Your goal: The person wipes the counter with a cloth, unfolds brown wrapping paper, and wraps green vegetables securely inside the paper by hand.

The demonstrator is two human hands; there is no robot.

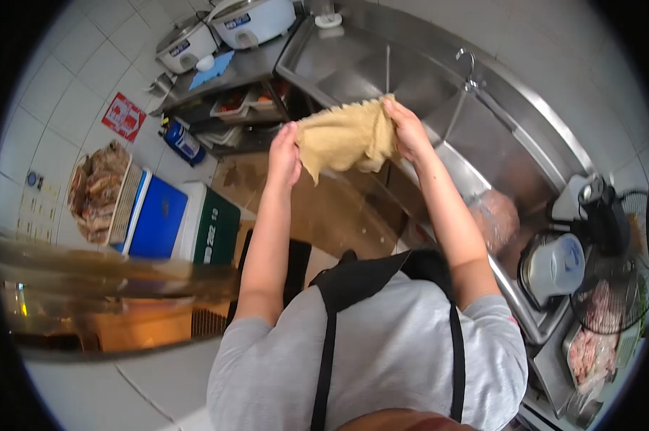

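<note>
A tan cloth (346,136) with a ragged upper edge is stretched between my two hands in mid-air, partly in front of the steel sink. My left hand (285,154) grips its left end, the fingers closed and a loose corner hanging beside them. At the right end, my right hand (408,131) pinches the cloth near its top corner. Folds bunch up close to my right hand. Behind and to the right is the sink (475,118), with a curved tap (469,65) at its back edge.
Rice cookers (249,21) stand on the steel counter at upper left. A basket of brownish meat or bones (102,190) sits by a blue container (156,215) and a green box (217,226). At right are bagged pink meat (498,219), a lidded tub (558,262) and a meat tray (594,352).
</note>
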